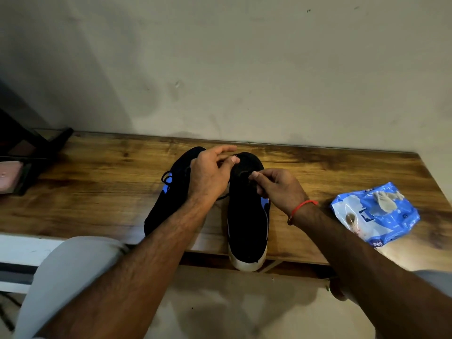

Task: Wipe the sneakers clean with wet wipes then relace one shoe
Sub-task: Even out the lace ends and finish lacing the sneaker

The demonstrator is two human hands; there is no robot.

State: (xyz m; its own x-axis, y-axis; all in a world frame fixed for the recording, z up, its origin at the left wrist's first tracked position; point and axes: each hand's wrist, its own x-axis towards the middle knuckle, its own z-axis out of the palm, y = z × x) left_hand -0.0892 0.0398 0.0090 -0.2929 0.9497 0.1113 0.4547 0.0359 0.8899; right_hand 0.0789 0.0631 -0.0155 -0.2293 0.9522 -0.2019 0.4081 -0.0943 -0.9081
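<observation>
- Two black sneakers stand side by side on the tabletop (pixel 97 172); the right sneaker (pixel 247 216) serves as landmark, its white heel overhanging the near edge.
- The left sneaker (pixel 171 192) lies just beside it, and appears laced, with a tied bow at its outer side.
- The wipes pack (pixel 376 214) rests well to the right of the landmark, with a crumpled used wipe (pixel 386 200) on top; wiping looks finished.
- Step in hand, by judgement: relacing the right sneaker.
- The left hand (pixel 210 174) hovers over the landmark's toe end, thumb and forefinger pinched together, apparently on the lace; the black lace is hard to make out against the black upper.
- The right hand (pixel 276 189) sits over the landmark's lace area, fingers curled and pinching what appears to be the other lace end.
- A short stretch of lace (pixel 223 196) shows between the two sneakers.
- Next move, by judgement: feed the pinched end through the next eyelet, keeping both sides even, while the shoe stays steady on the tabletop.
</observation>
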